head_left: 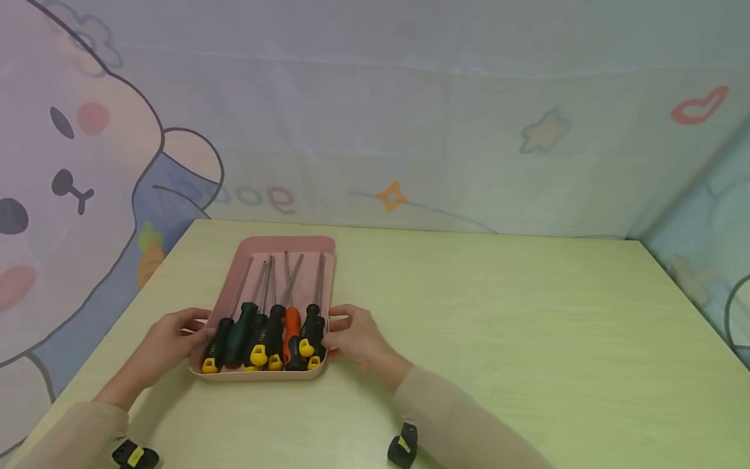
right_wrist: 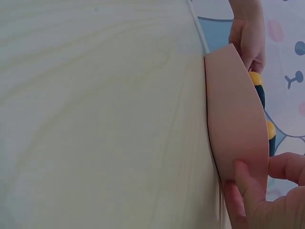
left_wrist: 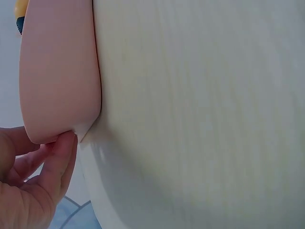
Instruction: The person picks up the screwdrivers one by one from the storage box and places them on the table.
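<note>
A pink rectangular tray lies on the left part of the table. In it several screwdrivers lie side by side, handles towards me and shafts pointing away. Most handles are black with yellow ends; among them are a dark green screwdriver and an orange screwdriver. My left hand grips the tray's left side near the front corner. On the opposite side my right hand holds the tray wall, its thumb towards the rim. Both wrist views show the tray wall between fingers and thumb; some fingertips are hidden.
The pale wooden table stretches away to the right of the tray. Behind it hangs a printed cloth with a cartoon animal, meeting the table's far edge. A dark cable curves at the far right.
</note>
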A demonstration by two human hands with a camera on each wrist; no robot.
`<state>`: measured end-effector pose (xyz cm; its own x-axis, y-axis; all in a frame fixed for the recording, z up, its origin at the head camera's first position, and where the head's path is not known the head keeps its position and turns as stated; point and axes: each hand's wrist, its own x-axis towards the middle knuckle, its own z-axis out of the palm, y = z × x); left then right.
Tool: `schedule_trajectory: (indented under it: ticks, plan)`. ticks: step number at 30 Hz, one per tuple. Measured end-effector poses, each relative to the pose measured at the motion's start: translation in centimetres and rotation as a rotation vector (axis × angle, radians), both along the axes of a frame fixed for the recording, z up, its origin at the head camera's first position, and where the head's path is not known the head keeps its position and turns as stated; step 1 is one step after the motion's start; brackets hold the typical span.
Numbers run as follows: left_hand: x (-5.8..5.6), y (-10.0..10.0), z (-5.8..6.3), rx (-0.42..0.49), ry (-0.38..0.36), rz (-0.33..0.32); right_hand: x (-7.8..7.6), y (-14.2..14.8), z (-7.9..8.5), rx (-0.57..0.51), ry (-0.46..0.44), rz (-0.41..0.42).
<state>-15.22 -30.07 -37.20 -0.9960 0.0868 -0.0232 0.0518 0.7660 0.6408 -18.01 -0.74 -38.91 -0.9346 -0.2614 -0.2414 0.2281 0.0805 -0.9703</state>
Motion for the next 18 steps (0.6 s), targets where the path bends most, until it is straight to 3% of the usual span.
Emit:
schedule_trajectory:
  ticks: [18]
  plan:
    - [0.1,3.2,0.1,0.058,-0.006,0.000,0.3,3.2,0.0,0.031,-0.017,0.019]
